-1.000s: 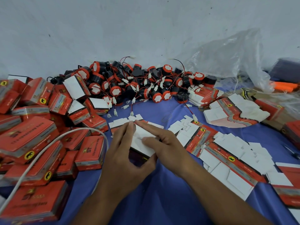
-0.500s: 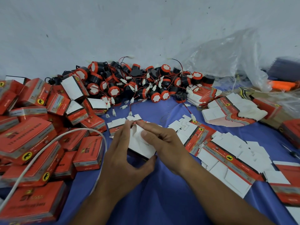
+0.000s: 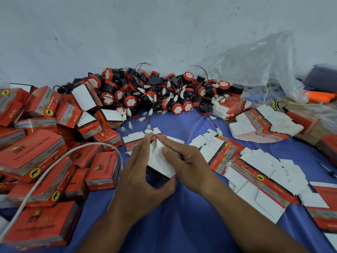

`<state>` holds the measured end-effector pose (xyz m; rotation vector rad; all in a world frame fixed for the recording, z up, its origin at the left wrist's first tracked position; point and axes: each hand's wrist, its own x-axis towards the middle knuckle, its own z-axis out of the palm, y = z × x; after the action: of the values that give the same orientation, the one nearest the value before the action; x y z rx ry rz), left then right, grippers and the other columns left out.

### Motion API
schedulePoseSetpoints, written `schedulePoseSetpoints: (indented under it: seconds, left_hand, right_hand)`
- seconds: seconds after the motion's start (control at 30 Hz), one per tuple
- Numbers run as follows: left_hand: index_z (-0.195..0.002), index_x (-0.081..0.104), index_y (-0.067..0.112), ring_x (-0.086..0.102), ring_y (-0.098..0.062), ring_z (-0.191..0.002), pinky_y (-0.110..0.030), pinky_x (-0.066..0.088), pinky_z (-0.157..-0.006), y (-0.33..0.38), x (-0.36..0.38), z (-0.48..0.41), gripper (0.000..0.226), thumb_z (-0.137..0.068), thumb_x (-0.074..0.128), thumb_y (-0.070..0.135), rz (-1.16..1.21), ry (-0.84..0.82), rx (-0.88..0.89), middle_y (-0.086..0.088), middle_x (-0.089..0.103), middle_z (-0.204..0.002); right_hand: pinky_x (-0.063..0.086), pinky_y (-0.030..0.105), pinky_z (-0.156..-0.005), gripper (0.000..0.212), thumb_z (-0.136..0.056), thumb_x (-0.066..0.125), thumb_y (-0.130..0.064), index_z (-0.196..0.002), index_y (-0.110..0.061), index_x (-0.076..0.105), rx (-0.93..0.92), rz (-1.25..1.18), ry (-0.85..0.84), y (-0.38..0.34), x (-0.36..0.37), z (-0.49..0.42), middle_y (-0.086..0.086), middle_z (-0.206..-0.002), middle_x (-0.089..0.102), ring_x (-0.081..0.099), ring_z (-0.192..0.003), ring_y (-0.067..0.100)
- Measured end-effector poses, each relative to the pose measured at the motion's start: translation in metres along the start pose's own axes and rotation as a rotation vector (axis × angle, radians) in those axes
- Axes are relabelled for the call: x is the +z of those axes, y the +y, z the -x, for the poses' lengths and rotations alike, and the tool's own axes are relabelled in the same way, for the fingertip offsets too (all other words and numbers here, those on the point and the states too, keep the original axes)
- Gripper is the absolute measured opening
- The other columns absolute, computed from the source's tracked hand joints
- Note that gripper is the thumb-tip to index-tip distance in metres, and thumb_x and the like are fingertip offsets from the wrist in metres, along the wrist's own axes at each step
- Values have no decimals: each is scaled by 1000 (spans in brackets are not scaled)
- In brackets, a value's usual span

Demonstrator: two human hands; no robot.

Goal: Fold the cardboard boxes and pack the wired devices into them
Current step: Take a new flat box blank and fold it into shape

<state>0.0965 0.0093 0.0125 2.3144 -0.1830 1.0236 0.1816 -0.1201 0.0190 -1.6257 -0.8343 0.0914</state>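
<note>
A blue-covered worktop (image 3: 182, 225) meets a pale, speckled wall (image 3: 127, 33), with a clear plastic bag (image 3: 255, 70) at upper right. The red packed boxes (image 3: 102, 170) at left read "ST" and carry yellow elephant badges. Wired devices (image 3: 164, 92) are heaped at upper centre. At centre, the left hand (image 3: 140, 179) grips a half-folded cardboard box (image 3: 160, 165) and the right hand (image 3: 184, 161) presses its white flap.

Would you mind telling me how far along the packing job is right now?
Done: many closed red boxes heaped on the left. In hand: the left hand grips one box while the right hand presses its white flap. Left: the pile of wired devices by the wall, unpacked, and stacks of flat blanks on the right.
</note>
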Motion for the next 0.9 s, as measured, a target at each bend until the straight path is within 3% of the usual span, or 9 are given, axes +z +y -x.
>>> schedulePoseSetpoints:
  seconds: [0.17, 0.3, 0.5, 0.63, 0.77, 0.9]
  left_hand:
    - [-141, 38, -14, 39, -17, -137, -10, 26, -111, 0, -2, 0, 95, -67, 79, 29, 1, -15, -20, -18, 48, -145]
    - [-142, 38, -12, 37, -16, -139, -10, 25, -111, 0, -4, -1, 92, -71, 76, 34, 15, -36, -14, -16, 46, -147]
    - [-144, 37, -9, 38, -16, -139, -11, 26, -111, 1, -5, -2, 90, -75, 67, 40, 24, -63, -3, -14, 45, -147]
    - [-145, 36, -8, 41, -21, -139, -15, 30, -112, 0, -5, -1, 89, -76, 67, 40, 24, -82, -4, -14, 46, -147]
    - [-145, 35, -9, 40, -21, -137, -13, 28, -112, 0, -4, 0, 92, -75, 67, 41, 42, -69, -32, -16, 46, -146]
    - [-146, 32, -10, 36, -18, -140, -11, 25, -112, -2, -3, 1, 95, -75, 66, 43, 37, -72, -33, -15, 42, -150]
  right_hand:
    - [46, 12, -91, 38, -105, 47, -24, -129, -52, 55, -38, 35, -11, -3, 2, 2, -36, -122, 63, 59, -115, -6]
    - [46, 14, -91, 37, -104, 46, -28, -129, -55, 53, -53, 59, -14, -3, 3, 2, -35, -123, 62, 59, -115, -5]
    - [49, 16, -87, 37, -107, 44, -24, -136, -45, 53, -94, 120, -27, -5, 1, 3, -22, -124, 65, 62, -111, 6]
    - [55, 33, -82, 33, -107, 43, -28, -135, -40, 54, -92, 164, -28, -3, 1, 3, -8, -116, 69, 65, -101, 13]
    - [52, 21, -74, 35, -107, 41, -29, -137, -43, 51, -88, 207, -67, -4, -1, 3, -11, -110, 68, 64, -92, 8]
    - [54, 25, -76, 37, -107, 44, -29, -143, -34, 52, -55, 196, -99, -3, -2, 3, -11, -112, 69, 65, -95, 9]
